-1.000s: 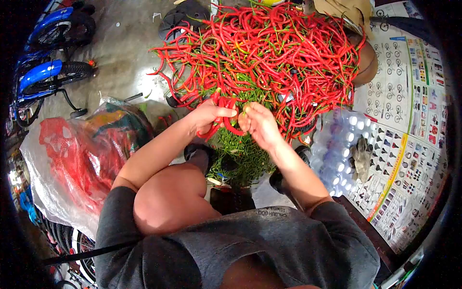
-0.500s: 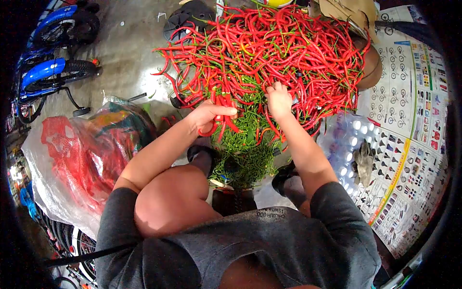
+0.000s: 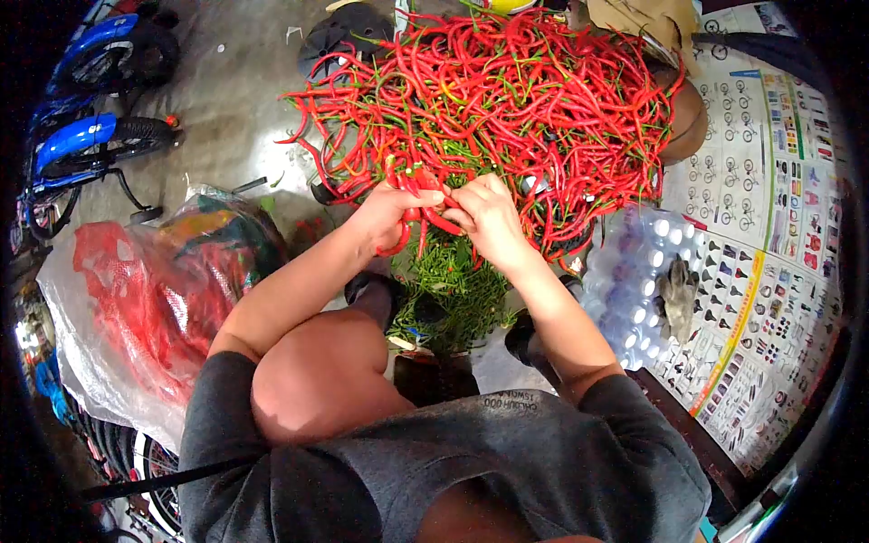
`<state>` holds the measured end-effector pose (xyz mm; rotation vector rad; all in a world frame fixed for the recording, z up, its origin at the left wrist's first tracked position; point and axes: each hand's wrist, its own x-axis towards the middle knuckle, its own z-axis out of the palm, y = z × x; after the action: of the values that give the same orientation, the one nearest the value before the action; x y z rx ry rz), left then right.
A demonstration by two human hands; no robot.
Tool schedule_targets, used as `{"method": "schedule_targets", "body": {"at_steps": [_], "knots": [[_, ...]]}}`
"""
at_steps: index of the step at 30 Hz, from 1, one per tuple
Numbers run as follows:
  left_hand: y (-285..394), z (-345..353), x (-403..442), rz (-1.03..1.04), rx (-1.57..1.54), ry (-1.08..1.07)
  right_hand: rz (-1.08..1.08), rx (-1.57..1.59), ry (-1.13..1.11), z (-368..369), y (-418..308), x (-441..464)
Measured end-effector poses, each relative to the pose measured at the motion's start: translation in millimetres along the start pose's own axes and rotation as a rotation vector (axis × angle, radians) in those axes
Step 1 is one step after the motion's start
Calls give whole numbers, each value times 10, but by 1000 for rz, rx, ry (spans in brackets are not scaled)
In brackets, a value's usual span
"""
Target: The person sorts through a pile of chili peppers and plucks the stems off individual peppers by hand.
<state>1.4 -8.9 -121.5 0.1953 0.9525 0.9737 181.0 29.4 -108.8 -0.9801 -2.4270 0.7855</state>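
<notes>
Clutching red chillies (image 3: 423,179), the left hand (image 3: 394,208) sits close beside the right hand (image 3: 491,215), which partly blocks the view; whether it pinches one, I cannot tell. Around them: chilli heap (image 3: 552,109) at one o'clock, bottles (image 3: 629,276) at four, green stems (image 3: 457,290) at six, plastic bag (image 3: 154,308) at eight.

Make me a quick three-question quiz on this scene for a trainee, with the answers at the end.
1. True or false: the left hand has nothing in its grip.
2. Multiple choice: what lies beside the left arm? A, water bottles; B, a plastic bag; C, cardboard.
3. Fill in: in the picture, the heap of thin stalks below the right hand is coloured ____.

Key: 1, false, it holds several red peppers; 2, B; 3, green.
</notes>
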Motion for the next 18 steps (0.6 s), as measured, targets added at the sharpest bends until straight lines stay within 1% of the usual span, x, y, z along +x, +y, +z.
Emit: {"method": "schedule_targets", "body": {"at_steps": [1, 3, 5, 7, 8, 9, 11, 13, 14, 15, 16, 17, 18], "knots": [[45, 15, -17, -28, -28, -16, 1, -2, 1, -20, 37, -2], [161, 35, -82, -8, 19, 1, -44, -73, 14, -61, 180, -22], [250, 54, -112, 30, -82, -32, 33, 6, -6, -136, 323, -74], [254, -2, -93, 43, -105, -12, 116, 47, -97, -210, 359, -107], [229, -73, -61, 32, -97, -14, 161, -29, -142, -258, 317, -129], [213, -113, -36, 25, -88, -18, 162, -30, -142, -259, 284, -137], [245, 30, -90, 11, -131, -33, 78, -188, -117, -236, 179, -127], [217, 58, -85, 10, -71, -167, 21, -213, -115, -193, 54, -84], [227, 123, -112, -40, -76, -143, 20, -229, -163, -185, -9, -69], [216, 100, -96, -40, -75, -143, 19, -245, -211, -194, -79, -49], [194, 48, -63, -49, -87, -100, 29, -198, -159, -172, -96, -62], [173, 3, -39, -59, -99, -58, 31, -198, -157, -187, -94, -78], [153, -34, -22, -3, -71, -56, 71, -171, -157, -221, -73, -97]]}}
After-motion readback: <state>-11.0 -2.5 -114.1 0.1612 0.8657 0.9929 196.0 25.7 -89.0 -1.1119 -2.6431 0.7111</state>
